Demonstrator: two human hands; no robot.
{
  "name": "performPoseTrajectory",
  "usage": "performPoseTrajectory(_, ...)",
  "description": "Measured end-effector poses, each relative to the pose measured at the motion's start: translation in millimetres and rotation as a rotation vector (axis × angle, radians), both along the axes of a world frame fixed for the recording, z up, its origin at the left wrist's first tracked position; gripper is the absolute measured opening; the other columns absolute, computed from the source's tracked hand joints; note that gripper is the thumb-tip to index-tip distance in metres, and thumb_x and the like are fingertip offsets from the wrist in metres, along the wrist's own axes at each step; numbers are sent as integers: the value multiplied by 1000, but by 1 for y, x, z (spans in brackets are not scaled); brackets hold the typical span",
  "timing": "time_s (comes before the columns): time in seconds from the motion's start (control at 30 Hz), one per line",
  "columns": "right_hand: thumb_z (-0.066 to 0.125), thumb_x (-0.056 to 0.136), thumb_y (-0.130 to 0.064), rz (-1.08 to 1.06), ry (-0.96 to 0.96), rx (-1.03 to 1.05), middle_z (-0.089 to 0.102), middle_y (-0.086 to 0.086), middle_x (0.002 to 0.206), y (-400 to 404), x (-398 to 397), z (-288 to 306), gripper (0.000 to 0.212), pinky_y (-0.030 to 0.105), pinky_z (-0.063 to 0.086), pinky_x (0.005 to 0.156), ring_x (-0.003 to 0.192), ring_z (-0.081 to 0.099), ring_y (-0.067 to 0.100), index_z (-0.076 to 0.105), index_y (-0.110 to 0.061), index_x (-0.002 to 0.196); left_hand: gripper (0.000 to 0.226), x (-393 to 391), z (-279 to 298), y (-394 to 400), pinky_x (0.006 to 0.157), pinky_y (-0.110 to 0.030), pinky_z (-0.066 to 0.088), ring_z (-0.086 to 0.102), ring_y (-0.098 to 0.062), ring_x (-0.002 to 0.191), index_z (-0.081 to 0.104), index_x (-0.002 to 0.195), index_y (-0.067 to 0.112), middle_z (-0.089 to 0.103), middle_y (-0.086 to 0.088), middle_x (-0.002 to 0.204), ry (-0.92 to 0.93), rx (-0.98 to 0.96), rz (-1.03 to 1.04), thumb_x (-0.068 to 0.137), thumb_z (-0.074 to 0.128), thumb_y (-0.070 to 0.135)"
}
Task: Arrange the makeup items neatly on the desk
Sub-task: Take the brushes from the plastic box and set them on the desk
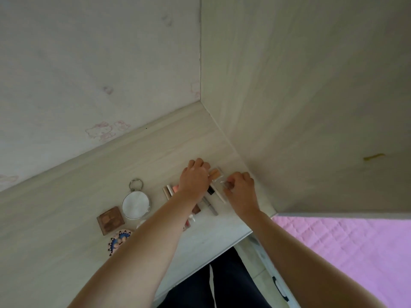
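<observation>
Both of my hands work over a clear case with peach pans (215, 174) near the desk's right end. My left hand (194, 177) curls over the case's left side, and my right hand (240, 187) pinches its clear right edge. Below them lie several slim tubes and sticks (211, 200), partly hidden by my left forearm. A round mirror with a ring (136, 204) lies to the left. A brown eyeshadow palette (110, 219) sits beside it. A patterned round compact (119, 241) lies nearer the front edge.
The pale wood desk (66, 218) meets a wall at the back and a tall wood side panel (300, 107) on the right. A pink quilted bed (355, 252) lies beyond the desk's right end. My dark trousers (213, 285) show below the front edge.
</observation>
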State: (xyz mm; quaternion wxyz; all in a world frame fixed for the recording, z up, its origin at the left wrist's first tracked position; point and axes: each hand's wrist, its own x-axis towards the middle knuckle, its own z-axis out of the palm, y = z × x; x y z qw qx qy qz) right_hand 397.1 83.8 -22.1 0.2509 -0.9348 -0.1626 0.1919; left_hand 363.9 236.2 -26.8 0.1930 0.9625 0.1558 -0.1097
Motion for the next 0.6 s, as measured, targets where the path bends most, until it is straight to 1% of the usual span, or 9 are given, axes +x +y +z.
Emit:
performPoseTrajectory(0.03, 60, 90, -18, 5, -24, -12, 53, 8, 108, -2, -1, 1, 13, 28, 38, 89, 102, 47, 25, 57, -11, 101, 37, -3, 2, 0, 97, -36, 43, 42, -23, 120, 49, 131, 14, 47, -4, 130, -15, -7, -9, 96, 49, 26)
performPoseTrajectory(0.1, 54, 94, -22, 11, -58, -54, 53, 8, 115, -8, -6, 5, 19, 30, 39, 91, 107, 47, 26, 56, -11, 109, 40, -10, 6, -1, 98, -36, 42, 40, -23, 124, 45, 135, 13, 43, -3, 136, -42, -9, -32, 96, 48, 24)
performPoseTrajectory(0.17, 50, 94, -19, -6, -52, -89, 48, 9, 126, -14, -14, 10, 29, 32, 39, 95, 114, 46, 27, 51, -10, 122, 43, -19, 9, -1, 101, -35, 40, 37, -23, 129, 41, 138, 13, 42, -4, 141, -63, 15, -67, 97, 46, 23)
performPoseTrajectory(0.27, 48, 95, -18, -12, -47, -117, 42, 7, 137, -25, -31, 17, 43, 34, 39, 98, 123, 41, 25, 41, -10, 136, 46, -33, 13, -3, 108, -34, 31, 32, -23, 135, 39, 142, 12, 41, -5, 145, -109, 74, -121, 97, 44, 24)
performPoseTrajectory(0.33, 48, 94, -16, -12, -60, -105, 41, 10, 140, -34, -46, 20, 47, 36, 37, 102, 127, 40, 27, 38, -7, 139, 49, -44, 15, -9, 113, -35, 24, 28, -25, 140, 36, 144, 12, 39, -6, 148, -123, 81, -152, 97, 44, 25)
performPoseTrajectory(0.43, 50, 92, -13, -47, -108, -87, 44, 15, 140, -50, -71, 23, 50, 37, 36, 104, 129, 38, 30, 37, -2, 139, 55, -62, 18, -26, 116, -38, 20, 23, -26, 143, 30, 147, 12, 33, -7, 152, -144, 84, -230, 96, 46, 26)
performPoseTrajectory(0.5, 51, 92, -15, -56, -136, -116, 43, 14, 141, -62, -89, 25, 52, 34, 34, 106, 133, 36, 28, 36, -2, 140, 55, -75, 23, -41, 116, -38, 20, 23, -27, 143, 33, 146, 9, 34, -9, 152, -158, 57, -300, 95, 48, 24)
performPoseTrajectory(0.6, 48, 94, -19, -81, -144, -180, 36, 9, 148, -87, -119, 27, 55, 34, 27, 114, 141, 26, 24, 30, -5, 144, 53, -92, 30, -75, 118, -38, 19, 23, -27, 143, 36, 144, 8, 38, -9, 150, -195, 7, -427, 95, 49, 23)
